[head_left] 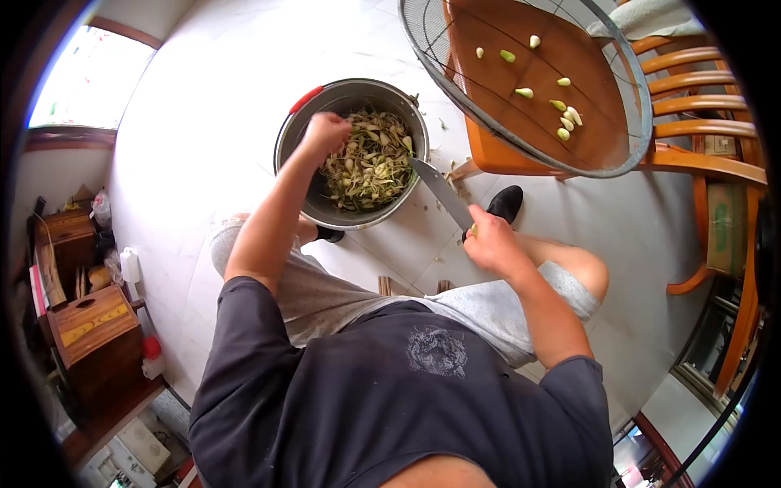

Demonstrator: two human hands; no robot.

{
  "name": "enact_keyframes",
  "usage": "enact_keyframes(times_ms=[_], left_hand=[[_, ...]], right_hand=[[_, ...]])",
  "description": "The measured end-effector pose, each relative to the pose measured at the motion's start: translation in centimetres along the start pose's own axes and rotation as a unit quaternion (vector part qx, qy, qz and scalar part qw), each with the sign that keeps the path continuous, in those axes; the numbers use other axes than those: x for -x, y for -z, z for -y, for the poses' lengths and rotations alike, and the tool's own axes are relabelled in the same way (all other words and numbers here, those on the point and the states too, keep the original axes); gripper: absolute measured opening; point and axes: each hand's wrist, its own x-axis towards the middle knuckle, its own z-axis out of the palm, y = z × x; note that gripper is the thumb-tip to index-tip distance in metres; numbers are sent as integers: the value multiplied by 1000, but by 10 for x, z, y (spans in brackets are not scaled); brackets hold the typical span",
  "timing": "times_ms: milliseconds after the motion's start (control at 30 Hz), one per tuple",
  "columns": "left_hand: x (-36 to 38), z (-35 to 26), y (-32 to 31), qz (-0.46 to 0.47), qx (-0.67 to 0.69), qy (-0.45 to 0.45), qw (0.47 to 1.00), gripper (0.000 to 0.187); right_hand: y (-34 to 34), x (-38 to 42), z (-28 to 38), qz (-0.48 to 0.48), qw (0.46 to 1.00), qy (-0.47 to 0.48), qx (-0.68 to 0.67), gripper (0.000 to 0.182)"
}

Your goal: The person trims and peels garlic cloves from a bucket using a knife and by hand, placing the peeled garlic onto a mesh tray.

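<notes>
A metal pot (351,221) on the floor holds a heap of pale bulbs with green and dry stalks (370,167). Over the pot's left part is my left hand (327,132), its fingers pressed together at the heap's edge; what they hold, if anything, is too small to name. My right hand (490,241) is wrapped round the handle of a large knife (443,195), whose blade points up and left, its tip by the pot's right rim. A round wire-mesh basket (643,106) with several trimmed bulbs (567,120) rests on a wooden chair at the upper right.
The wooden chair (484,154) stands to the right of the pot, with a cloth (651,18) over its back. Small scraps lie on the tiled floor (203,146) between pot and chair. A wooden cabinet (93,325) and bottles are at the far left.
</notes>
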Motion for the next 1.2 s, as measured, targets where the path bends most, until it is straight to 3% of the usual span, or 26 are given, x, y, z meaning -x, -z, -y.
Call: enact_keyframes(times_ms=[100, 267, 367, 467, 500, 600, 700, 800, 833, 933, 1000, 1100, 1200], left_hand=[[-29, 61, -23, -45, -123, -51, 990, 21], [-44, 55, -48, -188, -242, -149, 940, 21], [-59, 56, -49, -165, -302, -179, 922, 23], [-66, 48, -49, -57, -336, -113, 933, 32], [-68, 52, -51, -78, -345, -139, 925, 25], [-67, 63, -52, -112, -298, -141, 937, 26], [-57, 64, -43, -105, -192, -89, 972, 29], [-39, 63, -34, -110, 64, -115, 985, 30], [-33, 59, -32, -52, 207, -70, 975, 29], [11, 41, -27, 37, 365, -103, 925, 29], [42, 27, -34, 59, 369, -112, 921, 32], [81, 15, -54, 124, 493, -74, 858, 18], [118, 4, -78, 159, 542, -64, 823, 21]], right_hand=[[-2, 2, -1, -55, 997, 42, -34, 19], [3, -3, 10, -57, 996, 44, -48, 27], [1, -9, 12, -40, 997, 43, -44, 28], [0, -13, 13, -23, 998, 29, -40, 27], [3, -14, 16, -9, 999, 20, -36, 27], [-1, -16, 12, -21, 999, 27, -38, 29], [1, -17, 14, -16, 1000, 25, -11, 31], [-2, -17, 15, -60, 996, 35, -54, 30], [-4, -17, 16, -74, 994, 40, -69, 29], [-6, -17, 16, -132, 985, 78, -73, 25], [-5, -17, 20, -192, 972, 134, -26, 22], [6, -12, 34, -252, 930, 267, 4, 14], [8, -8, 40, -299, 880, 365, 60, 11]])
